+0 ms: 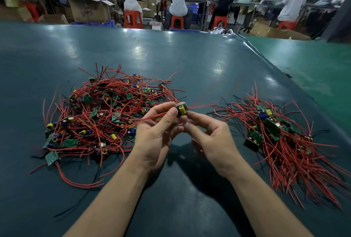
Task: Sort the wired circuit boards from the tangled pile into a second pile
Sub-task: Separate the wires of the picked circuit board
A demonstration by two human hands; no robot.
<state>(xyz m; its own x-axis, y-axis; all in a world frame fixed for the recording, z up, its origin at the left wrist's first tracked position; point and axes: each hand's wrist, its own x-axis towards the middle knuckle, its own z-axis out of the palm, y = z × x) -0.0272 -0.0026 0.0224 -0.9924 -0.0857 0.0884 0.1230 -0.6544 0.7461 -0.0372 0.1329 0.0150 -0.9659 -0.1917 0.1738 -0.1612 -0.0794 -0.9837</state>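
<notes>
**One board held up between two piles**

A small circuit board (181, 111) sits at the centre of the frame, lifted clear of the desk (171, 56) and held between both hands. It hangs midway between the tangled pile (102, 115) at centre left and the second pile (281, 138) at right. That fits a board already pulled free and, by my reading, on its way across.

The left hand (155, 136) pinches the board from the left, thumb and forefinger closed on it, the other fingers loosely curled. A red wire (152, 119) runs from the board down and left across this hand's fingers, back toward the tangle. Holding the board high probably lets the wire draw out of the heap without dragging others along.

The right hand (210, 138) meets the board from the right with its fingertips. Whether this grip truly pinches the board or only touches it, I cannot tell. Another red wire streams out rightward from the board.

In the second pile the boards lie together with wires trailing to the lower right, a tidier lay than the tangle.
</notes>
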